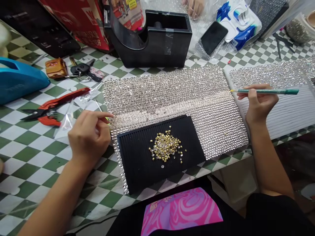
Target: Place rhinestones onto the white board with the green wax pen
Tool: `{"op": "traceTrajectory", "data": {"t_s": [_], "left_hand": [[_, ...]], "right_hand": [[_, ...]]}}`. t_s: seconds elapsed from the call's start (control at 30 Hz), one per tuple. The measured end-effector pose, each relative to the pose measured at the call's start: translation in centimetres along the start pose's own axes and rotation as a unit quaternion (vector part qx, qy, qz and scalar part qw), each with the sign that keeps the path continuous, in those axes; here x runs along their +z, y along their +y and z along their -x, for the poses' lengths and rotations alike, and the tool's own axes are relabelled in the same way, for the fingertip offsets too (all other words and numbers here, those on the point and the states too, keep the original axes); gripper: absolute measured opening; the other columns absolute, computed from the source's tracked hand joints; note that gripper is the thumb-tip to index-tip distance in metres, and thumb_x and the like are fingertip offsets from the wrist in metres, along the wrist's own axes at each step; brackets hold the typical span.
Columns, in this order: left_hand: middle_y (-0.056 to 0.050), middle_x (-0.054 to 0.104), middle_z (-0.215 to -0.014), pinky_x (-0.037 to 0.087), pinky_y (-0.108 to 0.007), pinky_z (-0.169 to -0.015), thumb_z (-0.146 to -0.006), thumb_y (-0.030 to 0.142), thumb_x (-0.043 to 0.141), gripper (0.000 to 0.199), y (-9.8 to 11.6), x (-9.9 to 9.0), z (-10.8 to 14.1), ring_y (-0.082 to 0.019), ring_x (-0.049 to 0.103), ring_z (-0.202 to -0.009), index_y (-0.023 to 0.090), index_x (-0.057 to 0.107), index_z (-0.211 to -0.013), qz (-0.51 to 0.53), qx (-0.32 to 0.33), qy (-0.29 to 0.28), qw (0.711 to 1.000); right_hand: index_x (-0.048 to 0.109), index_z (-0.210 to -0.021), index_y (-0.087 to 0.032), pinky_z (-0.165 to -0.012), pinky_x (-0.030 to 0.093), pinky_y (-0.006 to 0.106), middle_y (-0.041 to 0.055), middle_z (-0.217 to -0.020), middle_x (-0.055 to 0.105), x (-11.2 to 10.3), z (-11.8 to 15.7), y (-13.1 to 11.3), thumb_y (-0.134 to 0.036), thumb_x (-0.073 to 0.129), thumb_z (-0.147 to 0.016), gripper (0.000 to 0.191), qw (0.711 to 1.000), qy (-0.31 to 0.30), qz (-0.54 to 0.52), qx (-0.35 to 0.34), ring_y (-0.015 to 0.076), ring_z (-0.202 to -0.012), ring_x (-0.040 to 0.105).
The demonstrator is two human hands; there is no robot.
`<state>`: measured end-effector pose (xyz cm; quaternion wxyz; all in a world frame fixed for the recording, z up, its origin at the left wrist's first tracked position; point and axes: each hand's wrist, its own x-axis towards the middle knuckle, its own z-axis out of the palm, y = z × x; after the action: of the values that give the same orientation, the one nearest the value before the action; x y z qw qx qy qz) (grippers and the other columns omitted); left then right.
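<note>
Across the green-and-white checkered tabletop (29, 157), a rhinestone-covered sheet (172, 95) lies in front of the person, its rows of clear stones packed close over nearly all that shows. That much looks finished, though a black ridged tray (137, 164) rests on its lower part and hides what lies beneath. The tray holds a small heap of loose gold-backed rhinestones (166, 146) with a few strays around it, so some stones appear to be left over. To the right, a second panel (268, 75) is studded along its upper part, while its lower part shows bare white ridges (283, 114), which looks like the part not yet covered. The right hand (258, 105) sits over that panel, fingers closed around a green pick pencil (267, 91) with a yellow tip. The left hand (87, 137) is at the sheet's left edge, fingers curled and tips close together against the stones; whether they pinch anything cannot be told. Beyond, a black tape dispenser (169, 49) stands with no roll visible in its well, a co-worker's hand (194, 6) works over bubble wrap (197, 29), and red-handled cutters (52, 108) lie left of the sheet.
</note>
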<state>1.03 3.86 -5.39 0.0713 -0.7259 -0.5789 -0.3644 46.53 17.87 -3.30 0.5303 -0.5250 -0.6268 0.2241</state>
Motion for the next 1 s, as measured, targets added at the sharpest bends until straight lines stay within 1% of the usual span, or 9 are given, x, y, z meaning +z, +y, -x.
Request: {"op": "traceTrajectory", "data": {"t_s": [0.17, 0.3, 0.33, 0.37, 0.43, 0.5, 0.57, 0.7, 1.0], "left_hand": [[-0.002, 0.053, -0.070, 0.033, -0.031, -0.059, -0.085, 0.003, 0.041, 0.026, 0.0, 0.1, 0.0, -0.017, 0.048, -0.066, 0.020, 0.062, -0.085, 0.000, 0.002, 0.000, 1.000], [-0.001, 0.053, -0.069, 0.034, -0.030, -0.059, -0.084, 0.002, 0.041, 0.027, 0.0, 0.1, 0.1, -0.016, 0.048, -0.066, 0.019, 0.062, -0.086, -0.001, 0.006, 0.002, 1.000], [-0.001, 0.053, -0.069, 0.034, -0.030, -0.059, -0.084, 0.002, 0.041, 0.027, 0.0, 0.1, 0.1, -0.015, 0.048, -0.066, 0.019, 0.062, -0.086, -0.002, 0.006, 0.002, 1.000], [-0.001, 0.053, -0.070, 0.034, -0.029, -0.060, -0.084, 0.002, 0.041, 0.027, 0.1, 0.1, 0.1, -0.015, 0.048, -0.066, 0.019, 0.062, -0.087, -0.003, 0.003, 0.001, 1.000], [-0.001, 0.054, -0.070, 0.034, -0.029, -0.059, -0.083, 0.003, 0.042, 0.027, 0.1, 0.1, 0.2, -0.015, 0.048, -0.065, 0.019, 0.063, -0.087, -0.005, -0.004, 0.001, 1.000], [-0.001, 0.054, -0.070, 0.035, -0.029, -0.059, -0.082, 0.003, 0.042, 0.027, 0.1, 0.1, 0.2, -0.015, 0.049, -0.065, 0.019, 0.064, -0.087, -0.005, -0.010, 0.002, 1.000], [-0.001, 0.054, -0.069, 0.036, -0.029, -0.059, -0.081, 0.004, 0.043, 0.028, 0.1, 0.1, 0.3, -0.015, 0.050, -0.065, 0.020, 0.064, -0.086, -0.005, -0.014, 0.003, 1.000], [0.000, 0.056, -0.068, 0.038, -0.029, -0.060, -0.079, 0.005, 0.044, 0.028, -0.1, 0.2, 0.5, -0.015, 0.052, -0.066, 0.022, 0.065, -0.087, -0.006, -0.027, 0.001, 1.000], [-0.001, 0.055, -0.071, 0.038, -0.026, -0.059, -0.081, 0.003, 0.042, 0.028, 0.0, 0.2, 0.6, -0.013, 0.052, -0.066, 0.020, 0.064, -0.089, -0.015, -0.024, 0.000, 1.000]], "right_hand": [[0.064, -0.079, -0.018, -0.055, 0.055, 0.027, 0.0003, -0.068, 0.062, 0.4, 0.5, -1.4, -0.013, 0.060, -0.084, 0.008, 0.999, 0.022, -0.032, -0.029, 0.0134, -0.058, 0.068], [0.071, -0.083, -0.018, -0.050, 0.054, 0.030, 0.0018, -0.068, 0.064, 1.9, 4.7, -5.6, -0.011, 0.063, -0.082, 0.011, 0.990, 0.017, -0.060, -0.126, 0.0169, -0.058, 0.068], [0.073, -0.088, -0.017, -0.051, 0.056, 0.030, 0.0030, -0.071, 0.067, 2.3, 6.1, -6.9, -0.008, 0.061, -0.083, 0.016, 0.987, -0.006, -0.068, -0.142, 0.0166, -0.060, 0.069], [0.074, -0.095, -0.017, -0.052, 0.056, 0.029, 0.0040, -0.076, 0.070, 2.8, 7.6, -8.2, -0.007, 0.060, -0.083, 0.021, 0.985, -0.059, -0.078, -0.144, 0.0168, -0.064, 0.070], [0.071, -0.104, -0.022, -0.065, 0.062, 0.034, 0.0032, -0.087, 0.073, 3.6, 10.2, -10.1, -0.006, 0.060, -0.082, 0.029, 0.972, -0.187, -0.091, -0.112, 0.0202, -0.081, 0.073], [0.068, -0.106, -0.022, -0.073, 0.063, 0.034, 0.0026, -0.090, 0.073, 4.4, 12.0, -11.2, -0.007, 0.060, -0.082, 0.029, 0.959, -0.253, -0.079, -0.098, 0.0198, -0.087, 0.073], [0.067, -0.104, -0.022, -0.074, 0.063, 0.032, 0.0026, -0.090, 0.073, 5.1, 13.0, -11.5, -0.008, 0.060, -0.082, 0.026, 0.954, -0.277, -0.059, -0.097, 0.0176, -0.085, 0.072], [0.067, -0.100, -0.021, -0.070, 0.061, 0.029, 0.0031, -0.089, 0.072, 5.9, 13.5, -10.9, -0.009, 0.058, -0.083, 0.022, 0.958, -0.270, -0.021, -0.093, 0.0151, -0.079, 0.071], [0.066, -0.102, -0.022, -0.073, 0.061, 0.029, 0.0025, -0.090, 0.072, 6.1, 13.6, -10.9, -0.010, 0.060, -0.084, 0.023, 0.954, -0.281, -0.030, -0.097, 0.0148, -0.080, 0.070]]}}
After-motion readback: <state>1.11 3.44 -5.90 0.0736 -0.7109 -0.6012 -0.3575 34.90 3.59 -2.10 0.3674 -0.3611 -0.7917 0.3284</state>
